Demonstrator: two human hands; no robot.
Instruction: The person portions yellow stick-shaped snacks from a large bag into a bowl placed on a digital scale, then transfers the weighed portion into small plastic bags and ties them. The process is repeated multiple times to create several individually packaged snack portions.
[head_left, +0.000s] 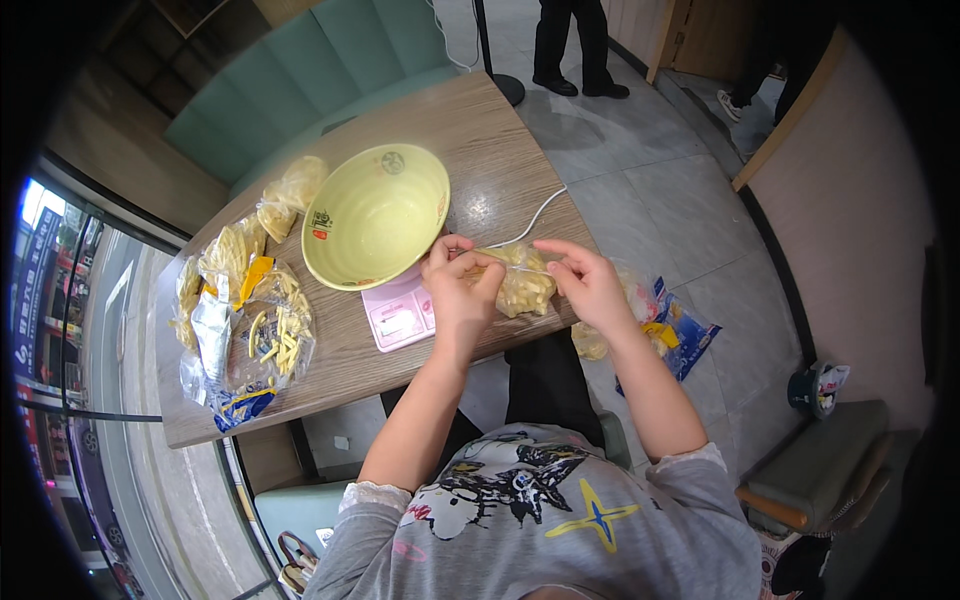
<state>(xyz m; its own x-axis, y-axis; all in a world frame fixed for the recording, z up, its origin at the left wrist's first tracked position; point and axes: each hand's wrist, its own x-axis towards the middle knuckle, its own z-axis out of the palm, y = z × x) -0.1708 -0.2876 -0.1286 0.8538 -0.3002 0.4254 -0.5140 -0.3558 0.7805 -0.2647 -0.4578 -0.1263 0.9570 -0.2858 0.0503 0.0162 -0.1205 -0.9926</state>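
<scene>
A clear plastic bag of pale yellow cut fries (527, 291) lies at the table's near edge, between my hands. My left hand (463, 281) pinches the gathered plastic at its left side. A thin pale strip (529, 268) runs across the top of the bag towards my right hand (587, 283). The right thumb and bent fingers close on the end of this strip, while the index finger points out above the bag. Just left of my left hand, a large yellow-green bowl (379, 214) rests tilted on a pink kitchen scale (397, 319).
Left on the wooden table (491, 146) lie an opened fries bag (281, 334) with loose fries and several filled clear bags (232, 251). A white cable (536, 216) crosses the table. Plastic packaging (679, 330) lies on the floor at right. A person's legs (574, 45) stand beyond the table.
</scene>
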